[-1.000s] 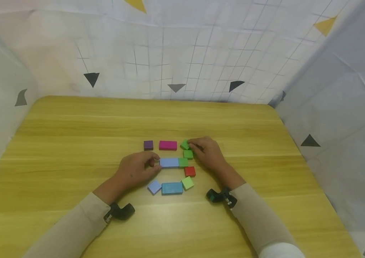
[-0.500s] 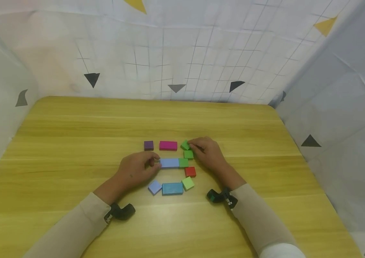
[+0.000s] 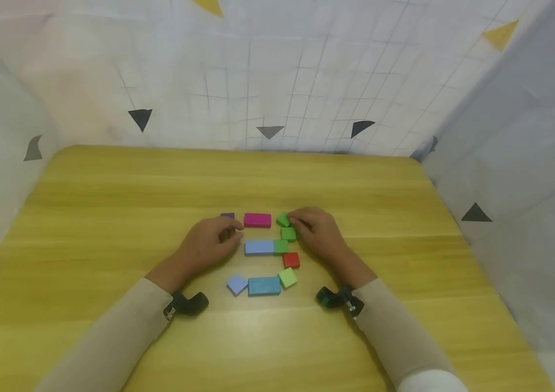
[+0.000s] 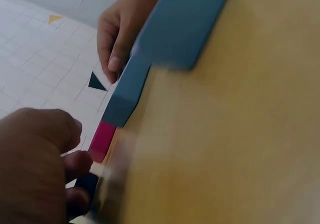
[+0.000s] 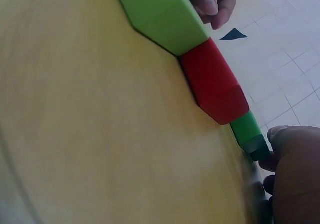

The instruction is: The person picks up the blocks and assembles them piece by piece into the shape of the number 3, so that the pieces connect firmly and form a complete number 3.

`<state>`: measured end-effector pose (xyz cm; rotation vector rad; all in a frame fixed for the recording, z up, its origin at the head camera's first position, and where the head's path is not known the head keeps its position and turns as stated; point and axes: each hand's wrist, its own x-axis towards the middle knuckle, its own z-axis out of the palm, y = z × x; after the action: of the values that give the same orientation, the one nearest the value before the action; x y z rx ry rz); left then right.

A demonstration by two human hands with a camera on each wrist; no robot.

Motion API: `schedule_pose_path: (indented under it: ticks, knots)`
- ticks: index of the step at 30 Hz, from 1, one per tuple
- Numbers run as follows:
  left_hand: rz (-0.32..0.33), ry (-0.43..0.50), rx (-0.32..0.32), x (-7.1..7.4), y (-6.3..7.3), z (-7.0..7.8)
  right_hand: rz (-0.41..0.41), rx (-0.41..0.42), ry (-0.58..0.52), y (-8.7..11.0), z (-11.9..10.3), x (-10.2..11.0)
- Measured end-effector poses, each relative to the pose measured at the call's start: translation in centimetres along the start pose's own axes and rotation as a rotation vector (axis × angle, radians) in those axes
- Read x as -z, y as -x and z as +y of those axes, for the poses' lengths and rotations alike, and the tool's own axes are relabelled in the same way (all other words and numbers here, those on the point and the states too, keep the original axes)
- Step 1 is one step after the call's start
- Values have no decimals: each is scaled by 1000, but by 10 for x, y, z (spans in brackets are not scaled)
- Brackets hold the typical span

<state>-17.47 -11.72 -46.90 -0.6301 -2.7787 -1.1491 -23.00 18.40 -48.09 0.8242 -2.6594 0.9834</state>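
My left hand, its fingers loosely bent and holding nothing, is over the table beside a dark purple block, which it partly hides. To its right lies a magenta block. Below that, a long light-blue block touches a green block end to end. At the top right, my right hand pinches the corner of a turned bright green block between thumb and forefinger. Just below that block sits another green block. In the left wrist view the left fingers are near the purple block.
A red block, a lime block, a teal-blue block and a turned periwinkle block lie nearer on the wooden table. White sheets with triangles stand behind and at both sides.
My left hand has come away from the light-blue block and moved up toward the purple block, covering part of it. The right hand stays at the turned green block.
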Motion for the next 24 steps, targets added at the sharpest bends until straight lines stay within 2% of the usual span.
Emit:
schedule_pose_path:
  ticks: [7, 13, 24]
  knots:
    - [-6, 9, -11, 3, -10, -10, 2, 2, -19, 2, -2, 1]
    - [35, -46, -82, 2, -18, -16, 6, -1, -12, 2, -1, 2]
    - [18, -63, -141, 5, -39, -20, -5, 7, -7, 0, -1, 3]
